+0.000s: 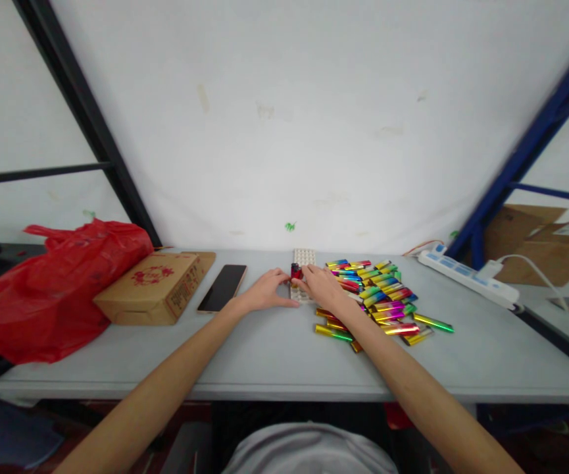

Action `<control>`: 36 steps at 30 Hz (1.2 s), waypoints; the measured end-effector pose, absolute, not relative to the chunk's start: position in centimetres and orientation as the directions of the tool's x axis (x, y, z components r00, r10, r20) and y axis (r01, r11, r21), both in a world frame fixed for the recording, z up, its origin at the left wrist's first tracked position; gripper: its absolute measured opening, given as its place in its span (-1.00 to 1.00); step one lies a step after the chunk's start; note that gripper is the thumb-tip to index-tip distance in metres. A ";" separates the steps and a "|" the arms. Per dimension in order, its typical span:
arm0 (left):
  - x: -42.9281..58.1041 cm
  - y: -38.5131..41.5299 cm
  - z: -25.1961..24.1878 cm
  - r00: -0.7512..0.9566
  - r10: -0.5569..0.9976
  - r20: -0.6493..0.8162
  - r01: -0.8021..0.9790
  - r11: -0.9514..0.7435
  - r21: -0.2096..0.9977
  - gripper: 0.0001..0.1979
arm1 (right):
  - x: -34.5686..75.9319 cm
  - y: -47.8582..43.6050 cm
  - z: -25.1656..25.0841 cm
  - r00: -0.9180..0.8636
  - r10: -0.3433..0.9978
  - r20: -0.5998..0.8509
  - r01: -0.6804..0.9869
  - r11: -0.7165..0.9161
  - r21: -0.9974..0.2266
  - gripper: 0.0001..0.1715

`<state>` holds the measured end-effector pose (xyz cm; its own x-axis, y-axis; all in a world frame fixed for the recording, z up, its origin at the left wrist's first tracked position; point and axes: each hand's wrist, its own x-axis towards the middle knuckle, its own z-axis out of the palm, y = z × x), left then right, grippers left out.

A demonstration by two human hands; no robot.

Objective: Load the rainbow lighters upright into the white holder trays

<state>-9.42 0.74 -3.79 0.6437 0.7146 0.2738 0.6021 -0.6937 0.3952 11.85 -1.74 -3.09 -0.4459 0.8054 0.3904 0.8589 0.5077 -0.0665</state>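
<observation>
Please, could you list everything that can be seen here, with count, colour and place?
table: one, grey, across the foreground
plastic bag: one, red, far left
cardboard box: one, brown with red print, beside the bag
phone: one, dark screen, right of the box
tray: one, white, centre of table
small piece: one, red, on the tray
metallic sticks: many, multicoloured, piled right of the tray
power strip: one, white, back right
left hand: one, bare, left of the small piece
right hand: one, bare, at the piece's right

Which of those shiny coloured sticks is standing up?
The red one in the white tray, between the left hand and right hand; the others lie flat in a pile on the table.
</observation>
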 end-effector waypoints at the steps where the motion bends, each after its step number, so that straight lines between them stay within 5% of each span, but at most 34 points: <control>1: -9.4 0.7 -3.7 0.645 0.714 0.272 0.605 -0.694 0.390 -0.31 | 11.9 -1.8 -3.0 -0.454 0.806 0.380 0.857 0.511 -0.059 -0.60; 12: -9.3 0.6 -3.5 0.640 0.725 0.256 0.605 -0.680 0.414 -0.25 | 18.6 -7.7 1.9 -0.490 0.756 0.434 0.676 0.644 -0.358 -0.75; 20: -9.4 0.9 -3.9 0.633 0.730 0.258 0.610 -0.675 0.415 -0.23 | 22.7 -16.5 -0.5 -0.478 0.802 0.358 0.760 0.582 -0.290 -0.85; 28: -9.4 0.7 -3.7 0.633 0.734 0.247 0.619 -0.671 0.408 -0.22 | 25.8 -17.7 -3.3 -0.493 0.763 0.419 0.806 0.582 -0.110 -0.69; 36: -9.4 0.3 -3.2 0.625 0.737 0.257 0.614 -0.667 0.422 -0.25 | 25.2 -17.4 -2.7 -0.492 0.787 0.371 0.799 0.578 -0.166 -0.81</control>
